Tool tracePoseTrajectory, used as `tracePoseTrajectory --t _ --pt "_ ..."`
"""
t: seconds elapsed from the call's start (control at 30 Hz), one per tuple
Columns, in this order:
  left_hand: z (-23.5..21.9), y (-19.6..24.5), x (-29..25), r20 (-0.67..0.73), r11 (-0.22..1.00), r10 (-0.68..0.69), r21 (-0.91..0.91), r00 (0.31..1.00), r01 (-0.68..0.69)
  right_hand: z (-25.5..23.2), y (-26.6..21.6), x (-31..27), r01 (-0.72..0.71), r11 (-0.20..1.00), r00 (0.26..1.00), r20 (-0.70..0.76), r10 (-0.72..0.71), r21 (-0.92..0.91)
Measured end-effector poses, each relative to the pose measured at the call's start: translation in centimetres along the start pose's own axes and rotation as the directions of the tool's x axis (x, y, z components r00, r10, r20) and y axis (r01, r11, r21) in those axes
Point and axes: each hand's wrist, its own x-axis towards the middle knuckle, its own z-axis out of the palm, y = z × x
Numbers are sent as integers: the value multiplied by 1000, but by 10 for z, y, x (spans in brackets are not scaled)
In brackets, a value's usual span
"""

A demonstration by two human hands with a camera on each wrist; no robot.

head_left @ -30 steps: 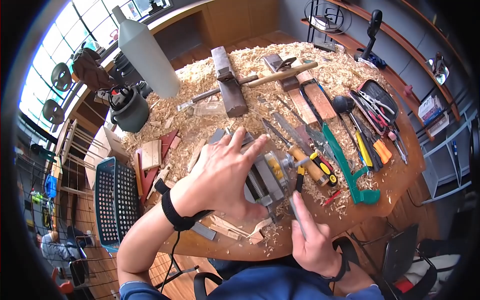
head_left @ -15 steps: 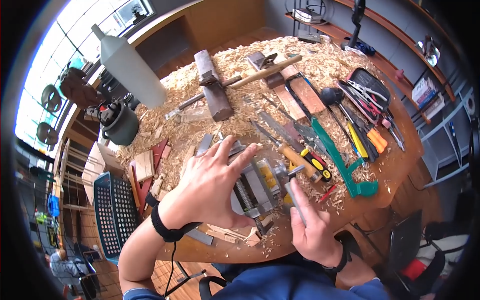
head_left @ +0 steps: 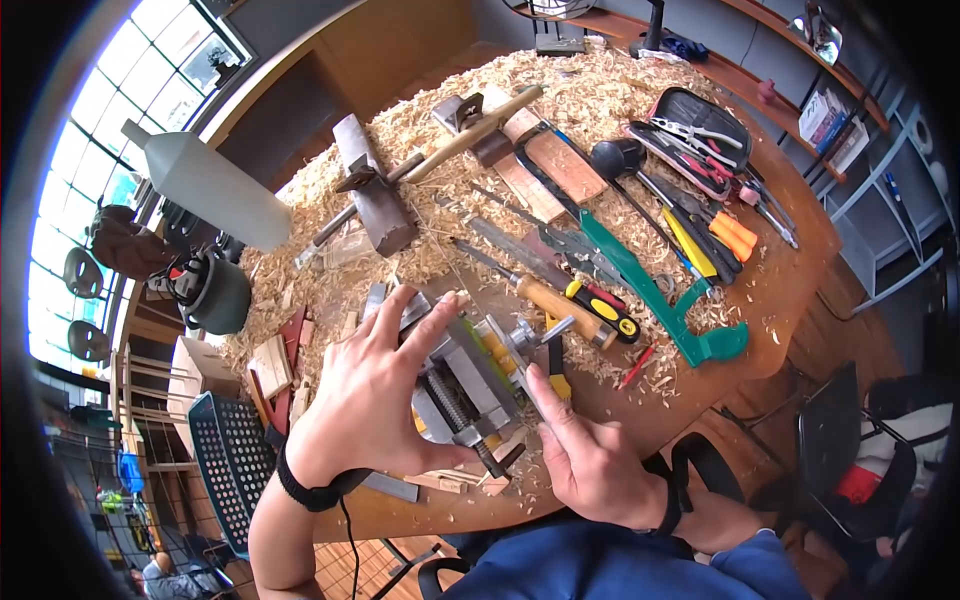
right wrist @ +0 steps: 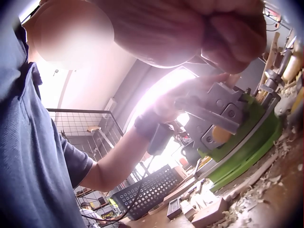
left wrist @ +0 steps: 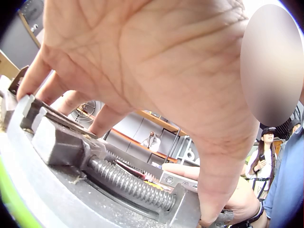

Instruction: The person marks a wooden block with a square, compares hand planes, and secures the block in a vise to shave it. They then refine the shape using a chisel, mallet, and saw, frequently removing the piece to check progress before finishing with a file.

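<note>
A small bench vise (head_left: 475,375) with a bare metal screw stands near the table's front edge; its green base (right wrist: 256,152) shows in the right wrist view. My left hand (head_left: 370,390) rests across its top, fingers spread over the far end and thumb at the near end. The left wrist view has the palm arched above the threaded screw (left wrist: 135,183). On the vise's right side, my right hand (head_left: 610,475) holds a flat grey metal strip (head_left: 547,402), index finger laid along it. The strip's far end reaches the vise's side; the fist hides its other end.
Wood shavings cover the table's back. Right of the vise lie a wood-handled tool (head_left: 565,310), a green-handled saw (head_left: 640,285) and a tool pouch (head_left: 690,140). A wooden plane (head_left: 372,190) lies behind. Left are a perforated basket (head_left: 235,470) and a white bottle (head_left: 215,185).
The head view has turned, so the table's things sit farther left in it. My right hand and the strip have come closer against the vise's side. The left hand stays on the vise.
</note>
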Motion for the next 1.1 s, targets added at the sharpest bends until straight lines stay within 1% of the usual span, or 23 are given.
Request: tracePoseTrajectory --t 0.07,0.17,0.27,0.33,0.47,0.53,0.67,0.73,0.87,0.93,0.97,1.0,1.07,1.1 --pt "3 -2 -1 -17 1000 10 2 1000 -10 0 -1 -2 1 1000 1000 1 -1 2" --pt "4 -2 -2 -33 1000 15 2 999 -15 -2 -1 -5 -41 999 999 29 42 -22" --pt "4 -2 -1 -32 1000 8 2 999 -8 0 1 -4 -6 1000 1000 2 6 3" --pt "3 -2 0 -27 1000 -4 2 1000 4 3 2 -3 54 998 996 -69 -53 17" --pt "4 -2 -1 -24 1000 -3 -5 1000 3 1 -1 1 32 998 999 -44 -30 46" --pt "4 -3 -1 -30 1000 -1 -7 1000 1 4 0 -2 14 999 1000 0 -14 42" --pt "2 -2 -1 -21 1000 -5 -11 1000 5 3 -5 -13 -6 1000 1000 12 6 18" --pt "2 -1 0 -19 1000 -11 -12 1000 11 3 -6 -23 13 1000 1000 -6 -13 11" --pt "3 -2 -2 -39 1000 17 5 999 -17 4 4 -10 18 1000 1000 7 -18 4" --pt "2 -2 -1 -46 999 35 16 998 -34 9 11 19 -43 995 998 51 38 92" --pt "1 -1 -1 -36 1000 24 -8 999 -24 12 15 31 16 997 1000 6 -17 72" --pt "1 -1 -1 -23 999 14 -32 1000 -15 16 17 31 17 997 1000 5 -17 72" --pt "0 -2 -1 -21 999 13 -32 1000 -14 22 19 31 162 986 982 -104 -157 39" --pt "0 -2 -1 -23 999 14 -30 1000 -15 22 17 20 146 989 986 -89 -142 34"
